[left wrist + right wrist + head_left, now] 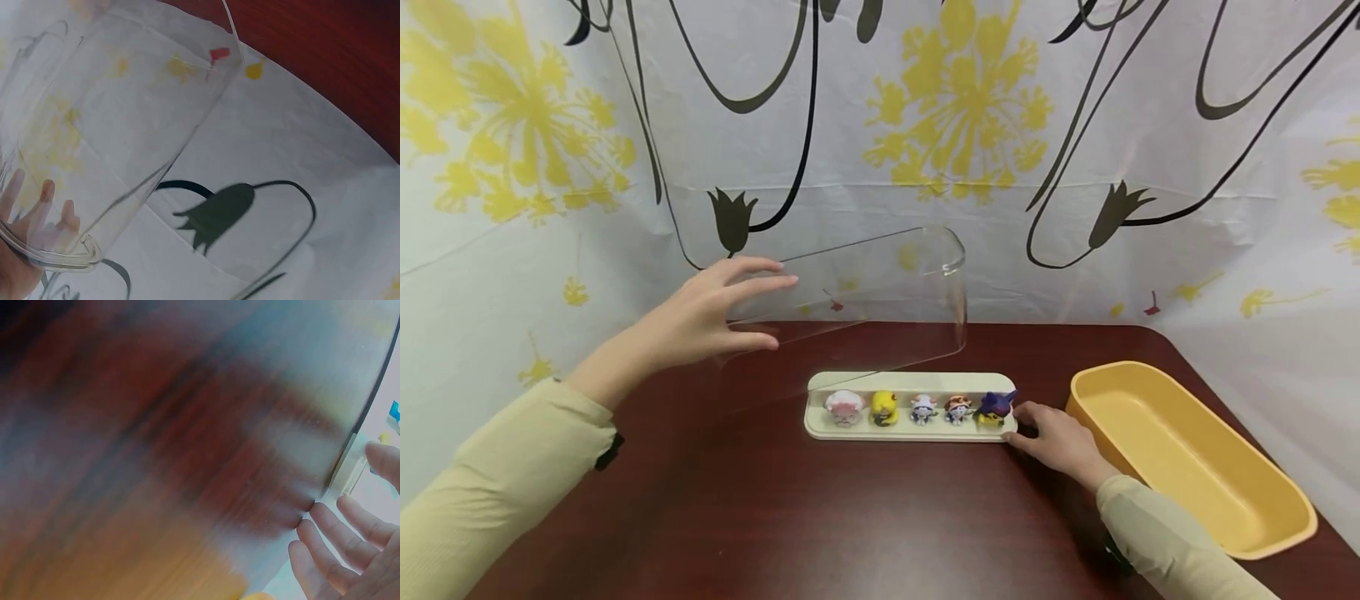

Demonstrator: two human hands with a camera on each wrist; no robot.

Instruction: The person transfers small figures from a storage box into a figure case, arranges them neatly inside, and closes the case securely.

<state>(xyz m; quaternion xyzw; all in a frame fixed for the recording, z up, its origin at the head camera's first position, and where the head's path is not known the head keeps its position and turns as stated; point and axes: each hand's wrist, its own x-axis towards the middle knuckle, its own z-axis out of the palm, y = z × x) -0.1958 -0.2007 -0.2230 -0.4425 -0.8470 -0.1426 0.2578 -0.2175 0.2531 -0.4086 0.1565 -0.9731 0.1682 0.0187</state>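
My left hand [696, 321] holds a clear plastic cover [953, 304] by its left end, thumb and fingers spread around it. The cover is raised and tilted behind and above a cream display base [910, 382] on the table. In the left wrist view the hand's fingers [40, 215] show through the clear cover [144, 119]. Several small figurines stand in a row on the base, from a white-and-pink one [845, 408] and a yellow one [883, 408] to a purple one [995, 408]. At the base's right end, my right hand [1056, 440] grips it, thumb at the front corner.
A yellow bin [1187, 454] stands at the right of the dark red table [865, 517], beside the right forearm. Behind the table hangs a white cloth [850, 158] with yellow flowers and dark stems.
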